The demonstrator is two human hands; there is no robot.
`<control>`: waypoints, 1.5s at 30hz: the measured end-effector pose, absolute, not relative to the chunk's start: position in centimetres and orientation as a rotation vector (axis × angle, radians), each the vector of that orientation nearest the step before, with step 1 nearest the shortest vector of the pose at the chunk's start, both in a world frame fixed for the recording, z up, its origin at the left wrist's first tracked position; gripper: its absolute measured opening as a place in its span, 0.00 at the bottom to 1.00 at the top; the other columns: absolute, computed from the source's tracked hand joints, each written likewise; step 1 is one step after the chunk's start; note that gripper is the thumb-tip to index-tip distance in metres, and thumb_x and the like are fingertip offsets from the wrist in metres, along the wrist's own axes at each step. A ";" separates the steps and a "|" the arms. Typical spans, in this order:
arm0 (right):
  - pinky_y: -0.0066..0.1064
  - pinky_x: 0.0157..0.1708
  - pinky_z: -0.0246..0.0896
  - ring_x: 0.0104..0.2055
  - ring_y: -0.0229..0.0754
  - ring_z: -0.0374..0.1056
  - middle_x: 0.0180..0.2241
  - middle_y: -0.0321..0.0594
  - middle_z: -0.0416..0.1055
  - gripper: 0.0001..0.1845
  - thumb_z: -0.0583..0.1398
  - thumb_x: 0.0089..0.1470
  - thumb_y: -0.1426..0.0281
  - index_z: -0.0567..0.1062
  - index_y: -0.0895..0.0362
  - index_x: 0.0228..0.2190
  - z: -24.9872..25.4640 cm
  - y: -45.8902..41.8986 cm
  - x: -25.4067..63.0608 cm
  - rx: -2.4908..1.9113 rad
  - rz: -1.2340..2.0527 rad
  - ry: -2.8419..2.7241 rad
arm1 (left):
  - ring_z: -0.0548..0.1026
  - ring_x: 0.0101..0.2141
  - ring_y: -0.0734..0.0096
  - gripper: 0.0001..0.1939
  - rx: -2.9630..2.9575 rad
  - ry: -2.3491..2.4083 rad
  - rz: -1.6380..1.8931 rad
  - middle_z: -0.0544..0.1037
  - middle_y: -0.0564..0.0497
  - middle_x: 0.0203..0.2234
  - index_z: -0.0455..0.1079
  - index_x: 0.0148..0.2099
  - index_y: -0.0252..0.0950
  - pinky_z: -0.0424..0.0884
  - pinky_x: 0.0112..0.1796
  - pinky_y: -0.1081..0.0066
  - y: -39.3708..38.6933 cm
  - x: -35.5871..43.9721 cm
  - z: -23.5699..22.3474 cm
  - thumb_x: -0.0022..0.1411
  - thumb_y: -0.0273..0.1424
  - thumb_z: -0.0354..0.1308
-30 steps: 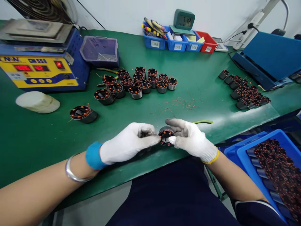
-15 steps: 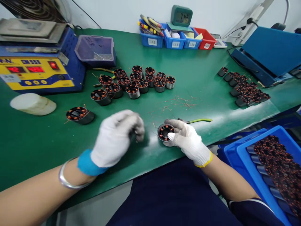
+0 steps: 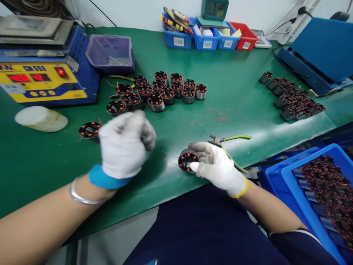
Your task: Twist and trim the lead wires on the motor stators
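Both hands wear white gloves with greyish fingertips. My right hand (image 3: 216, 165) grips a motor stator (image 3: 188, 159), a dark ring wound with copper coils, at its right side near the table's front edge. Thin copper wires stick out from the stator towards the left. Blurred by motion, my left hand (image 3: 125, 143) is raised with its fingers curled in; whatever they may hold is hidden. Just left of it stands a single stator (image 3: 89, 130), partly covered by the hand. Green-handled cutting pliers (image 3: 217, 140) lie behind and beside my right hand.
Several stators (image 3: 167, 95) stand grouped behind my hands, with wire scraps (image 3: 216, 117) nearby. More stators (image 3: 293, 97) stand at the right, and others fill a blue crate (image 3: 286, 191). A yellow-blue device (image 3: 41, 81) and a white cylinder (image 3: 41, 118) are at the left.
My left hand has moved left and up, away from the held stator. My right hand has shifted the stator slightly left, and its loose wires and the pliers show more fully.
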State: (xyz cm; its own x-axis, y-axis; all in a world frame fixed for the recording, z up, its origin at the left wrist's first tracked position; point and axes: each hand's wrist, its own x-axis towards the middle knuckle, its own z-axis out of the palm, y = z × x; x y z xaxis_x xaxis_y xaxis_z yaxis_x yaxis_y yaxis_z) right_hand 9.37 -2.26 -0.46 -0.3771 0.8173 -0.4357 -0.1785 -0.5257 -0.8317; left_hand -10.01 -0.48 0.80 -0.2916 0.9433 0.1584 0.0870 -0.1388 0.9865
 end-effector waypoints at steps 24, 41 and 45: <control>0.36 0.36 0.70 0.34 0.40 0.71 0.34 0.38 0.73 0.29 0.61 0.52 0.56 0.66 0.54 0.53 1.8 -2.7 10.9 -1.279 1.799 -1.740 | 0.78 0.34 0.60 0.20 1.308 1.376 0.630 0.82 0.47 0.34 0.78 0.39 0.35 0.75 0.35 0.67 -1.5 -8.7 0.9 0.52 0.46 0.64; 0.34 0.35 0.67 0.28 0.37 0.68 0.24 0.36 0.72 0.09 0.62 0.51 0.64 0.76 0.58 0.28 -1.8 5.2 7.0 -1.349 1.609 -1.605 | 0.72 0.28 0.67 0.16 1.579 1.475 0.456 0.77 0.51 0.25 0.76 0.31 0.36 0.66 0.28 0.72 0.3 -10.7 0.5 0.51 0.44 0.63; 0.37 0.41 0.69 0.32 0.37 0.71 0.31 0.39 0.73 0.13 0.61 0.53 0.60 0.74 0.58 0.34 -1.6 4.3 8.4 -1.278 1.616 -1.243 | 0.73 0.27 0.67 0.18 1.532 1.503 0.476 0.78 0.51 0.25 0.77 0.32 0.36 0.66 0.26 0.73 0.2 -10.4 0.8 0.50 0.46 0.63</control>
State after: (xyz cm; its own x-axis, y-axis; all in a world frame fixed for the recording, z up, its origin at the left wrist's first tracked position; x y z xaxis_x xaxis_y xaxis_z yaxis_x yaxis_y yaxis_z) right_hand 8.40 4.28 -1.56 -0.2500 0.9284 -0.2748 0.0273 -0.2770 -0.9605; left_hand -10.36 0.25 0.80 0.1841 0.9313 -0.3142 0.5808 0.1548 0.7992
